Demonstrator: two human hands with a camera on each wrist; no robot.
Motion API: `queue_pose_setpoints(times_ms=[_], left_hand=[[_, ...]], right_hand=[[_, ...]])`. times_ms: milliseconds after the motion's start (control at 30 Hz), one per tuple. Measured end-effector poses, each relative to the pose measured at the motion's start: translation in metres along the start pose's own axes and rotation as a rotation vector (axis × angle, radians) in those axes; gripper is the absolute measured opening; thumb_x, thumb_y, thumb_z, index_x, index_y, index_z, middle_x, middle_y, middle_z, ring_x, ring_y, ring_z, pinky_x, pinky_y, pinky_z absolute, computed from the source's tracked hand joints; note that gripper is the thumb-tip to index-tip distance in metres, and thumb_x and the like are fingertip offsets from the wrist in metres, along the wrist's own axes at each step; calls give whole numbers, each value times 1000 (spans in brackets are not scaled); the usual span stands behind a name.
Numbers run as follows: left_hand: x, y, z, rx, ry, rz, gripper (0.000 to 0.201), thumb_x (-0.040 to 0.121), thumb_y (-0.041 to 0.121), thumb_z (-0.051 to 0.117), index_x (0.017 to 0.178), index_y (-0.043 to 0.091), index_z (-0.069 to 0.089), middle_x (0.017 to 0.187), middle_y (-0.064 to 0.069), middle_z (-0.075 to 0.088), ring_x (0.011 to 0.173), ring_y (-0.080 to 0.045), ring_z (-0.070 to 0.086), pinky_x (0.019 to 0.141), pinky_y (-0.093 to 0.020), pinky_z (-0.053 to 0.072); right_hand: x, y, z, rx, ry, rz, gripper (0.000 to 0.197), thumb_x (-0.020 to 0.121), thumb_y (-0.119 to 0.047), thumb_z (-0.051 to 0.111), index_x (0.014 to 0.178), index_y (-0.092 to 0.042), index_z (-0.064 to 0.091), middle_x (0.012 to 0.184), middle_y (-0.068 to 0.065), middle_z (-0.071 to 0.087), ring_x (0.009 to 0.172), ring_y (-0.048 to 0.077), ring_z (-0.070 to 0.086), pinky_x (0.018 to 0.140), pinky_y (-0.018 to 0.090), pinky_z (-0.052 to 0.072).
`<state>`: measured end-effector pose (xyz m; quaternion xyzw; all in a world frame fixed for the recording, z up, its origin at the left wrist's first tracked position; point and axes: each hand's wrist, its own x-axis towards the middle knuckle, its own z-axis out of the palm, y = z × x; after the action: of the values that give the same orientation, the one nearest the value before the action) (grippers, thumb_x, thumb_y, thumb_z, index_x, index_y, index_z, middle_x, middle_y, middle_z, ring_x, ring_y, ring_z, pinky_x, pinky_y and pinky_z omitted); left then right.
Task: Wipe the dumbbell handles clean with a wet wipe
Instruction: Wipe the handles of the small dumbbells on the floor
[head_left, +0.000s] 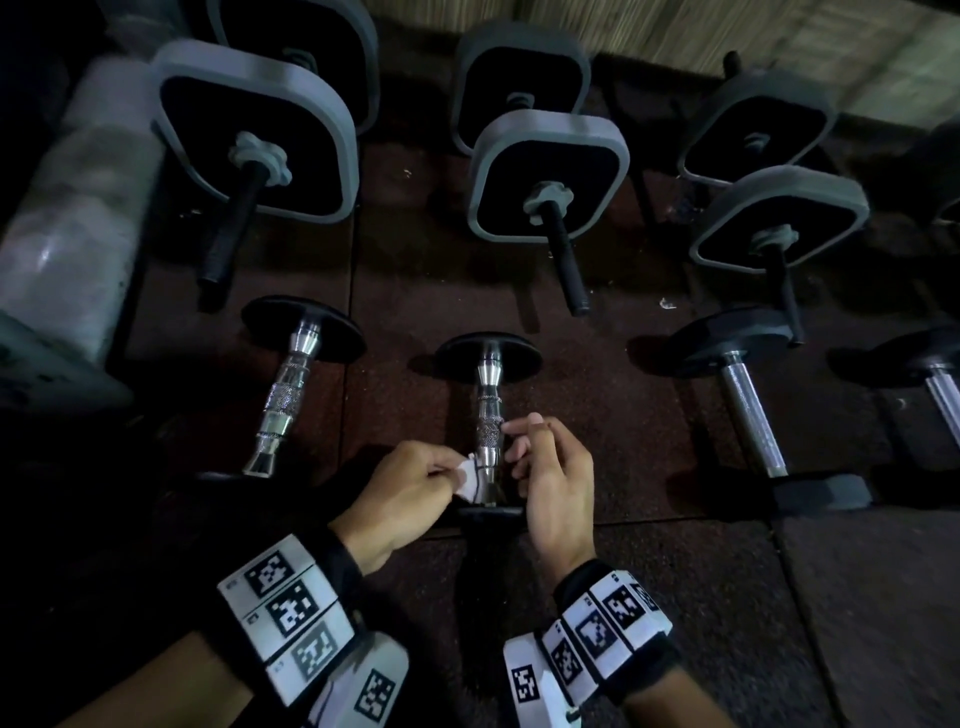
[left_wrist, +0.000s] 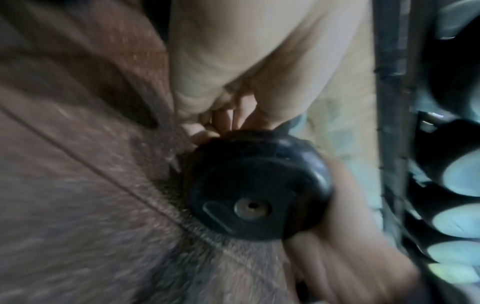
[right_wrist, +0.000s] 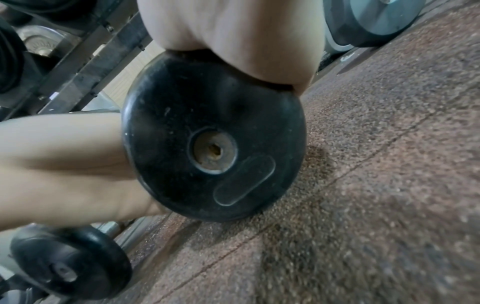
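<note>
Rubber flooring (head_left: 649, 597) carries the middle dumbbell (head_left: 488, 415), and we see its chrome handle run straight away from us, far plate (head_left: 488, 357) ahead, near plate (right_wrist: 213, 135) toward our wrists. Our left hand (head_left: 410, 493) pinches a white wet wipe (head_left: 470, 480) against the handle's near end. Our right hand (head_left: 553, 483) curls beside the knurling; we think its fingertips touch it.

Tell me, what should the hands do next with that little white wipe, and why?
Probably slide the wet wipe up the shiny handle. The left hand pinches it against the handle's near end only, so the knurled middle above looks unwiped. The right hand touches the handle there and may steady it.
</note>
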<state>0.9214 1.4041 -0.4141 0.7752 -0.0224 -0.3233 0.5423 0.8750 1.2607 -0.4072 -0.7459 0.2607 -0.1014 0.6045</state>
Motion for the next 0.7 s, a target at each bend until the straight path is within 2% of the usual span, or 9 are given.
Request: queue_pose_setpoints(times_ms=[67,200,333,433,500,567,600,667,700], left_hand=[[-1,2,-1,-4,-38,-14,29,96,7,56,83,23,76,86,10,75,86,-2,66,88,-23,50],[-4,6,2,-28,-126,-75,24,97,4,52,92,4,75,89,-1,73,85,-7,62,83,-20,44],[-10,7,-9,139,-90,5,20,96,10,58,101,16,77,98,10,74,97,-1,66,83,-10,44],[-12,18,-19,334,-121,101,19,97,16,59,106,18,75,101,11,73,99,-1,65,91,-17,49],[-14,28,-31,406,-135,165,16,96,17,61,101,19,75,94,10,74,89,3,66,87,-20,52],[-16,38,-53,441,-93,219,10,93,16,66,94,22,74,82,11,73,77,4,66,78,-18,54],[-18,45,-66,431,-66,235,9,91,15,69,90,22,73,78,9,72,73,2,67,74,-19,55],[-25,58,-95,385,-44,258,9,87,10,73,88,18,73,74,3,72,69,-2,68,69,-17,54],[-30,64,-109,366,-48,265,9,86,7,74,88,15,73,73,-1,73,69,-4,69,67,-15,52]], right_hand=[[0,0,0,-2,0,-6,34,105,-28,47,85,-21,72,71,-1,60,65,11,54,63,31,45],[-2,-2,0,5,-3,-1,34,105,-26,47,85,-18,72,71,-1,59,63,11,52,61,30,44],[-1,-2,-2,19,0,15,33,105,-24,47,85,-18,73,71,-1,59,64,10,52,62,28,44],[-1,-4,-3,-42,-29,-4,26,102,-19,50,87,-21,72,72,-7,62,65,7,55,66,30,48],[1,-7,-5,-157,-67,-75,17,99,-17,56,92,-23,70,81,-11,67,75,2,62,74,30,52],[2,-19,-4,-282,-119,-187,11,97,-19,62,102,-26,69,97,-10,66,91,2,63,85,25,52],[2,-28,-1,-321,-171,-222,13,96,-22,64,107,-28,69,104,-10,61,97,2,61,88,19,49],[-3,-48,12,-325,-339,-206,21,96,-28,64,117,-31,67,113,-12,55,105,-2,56,86,6,41],[-5,-57,21,-300,-440,-171,23,97,-30,63,120,-31,65,117,-11,54,106,-3,55,84,4,40]])
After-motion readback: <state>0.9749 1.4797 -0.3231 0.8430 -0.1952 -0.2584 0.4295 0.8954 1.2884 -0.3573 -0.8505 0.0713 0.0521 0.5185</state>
